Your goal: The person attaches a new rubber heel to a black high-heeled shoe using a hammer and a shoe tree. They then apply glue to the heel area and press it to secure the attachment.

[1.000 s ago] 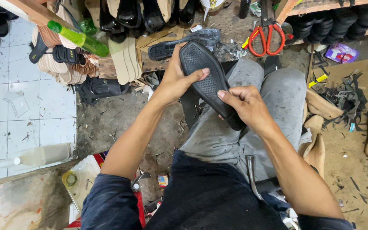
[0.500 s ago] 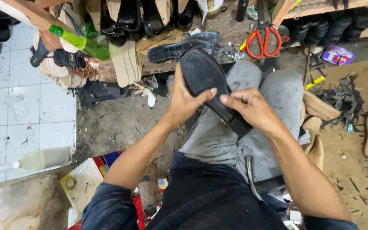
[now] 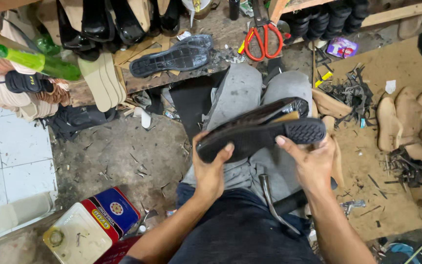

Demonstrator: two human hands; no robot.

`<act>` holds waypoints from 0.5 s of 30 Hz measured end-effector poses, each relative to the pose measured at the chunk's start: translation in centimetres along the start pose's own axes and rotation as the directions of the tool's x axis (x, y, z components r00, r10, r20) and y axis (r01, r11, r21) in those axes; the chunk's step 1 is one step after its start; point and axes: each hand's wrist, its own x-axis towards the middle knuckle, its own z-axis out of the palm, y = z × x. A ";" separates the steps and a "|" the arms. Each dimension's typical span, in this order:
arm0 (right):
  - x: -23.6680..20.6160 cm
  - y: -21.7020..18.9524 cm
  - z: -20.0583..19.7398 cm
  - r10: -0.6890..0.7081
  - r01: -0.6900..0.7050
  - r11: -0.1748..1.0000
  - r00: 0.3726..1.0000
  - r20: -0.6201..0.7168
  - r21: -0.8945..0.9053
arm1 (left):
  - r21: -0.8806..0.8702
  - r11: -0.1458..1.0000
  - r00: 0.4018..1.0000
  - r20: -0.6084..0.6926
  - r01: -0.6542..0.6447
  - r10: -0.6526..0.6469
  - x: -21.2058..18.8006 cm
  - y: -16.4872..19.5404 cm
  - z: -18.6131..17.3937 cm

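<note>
Black shoe (image 3: 260, 131) in both hands, above littered concrete floor (image 3: 118, 151).

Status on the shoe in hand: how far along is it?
Done: a black sole is already on the shoe, heel tread showing. In hand: the left hand grips the toe end and the right hand the heel end, shoe held sideways over the lap. Left, as a guess: a loose sole and wooden lasts lie unused, so more pairs likely wait.
</note>
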 end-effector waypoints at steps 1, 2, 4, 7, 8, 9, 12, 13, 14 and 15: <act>-0.7 0.2 0.2 -0.101 0.090 0.973 0.994 -0.044 -0.212 | 0.125 0.985 0.989 0.080 0.116 -0.127 -0.6 0.7 -1.1; -1.2 0.5 0.3 -0.093 0.087 0.988 0.995 -0.034 -0.131 | 0.256 0.942 0.955 0.141 0.218 -0.260 -1.2 1.5 -2.0; -2.2 0.8 0.5 -0.060 0.060 0.998 0.998 -0.007 0.026 | 0.618 0.749 0.858 0.224 0.241 -0.461 -1.8 3.1 -2.9; -2.7 1.5 0.8 -0.052 0.060 0.991 0.996 0.075 -0.119 | 0.873 0.476 0.818 0.348 -0.104 -0.458 -0.8 4.6 -1.8; -2.8 1.7 0.9 -0.040 0.046 0.995 0.997 0.070 -0.083 | 0.822 0.541 0.860 0.398 -0.180 -0.319 -0.3 4.6 -1.0; -2.9 2.0 0.9 -0.032 0.035 0.998 0.997 0.070 -0.046 | 0.762 0.590 0.885 0.436 -0.265 -0.166 0.3 4.4 -0.1; -2.6 2.7 0.9 -0.046 0.043 0.998 0.995 0.084 0.037 | 0.518 0.846 0.884 0.446 -0.127 -0.141 2.2 2.9 2.6; -2.5 2.8 0.8 -0.045 0.041 0.998 0.996 0.081 0.049 | 0.527 0.843 0.898 0.414 -0.105 -0.147 2.4 2.6 2.9; -2.5 2.9 0.7 -0.057 0.054 0.998 0.995 0.077 0.034 | 0.534 0.841 0.910 0.384 -0.080 -0.157 2.5 2.2 3.2; -2.4 3.0 0.6 -0.069 0.068 0.997 0.995 0.073 0.020 | 0.542 0.839 0.920 0.355 -0.056 -0.168 2.6 1.9 3.4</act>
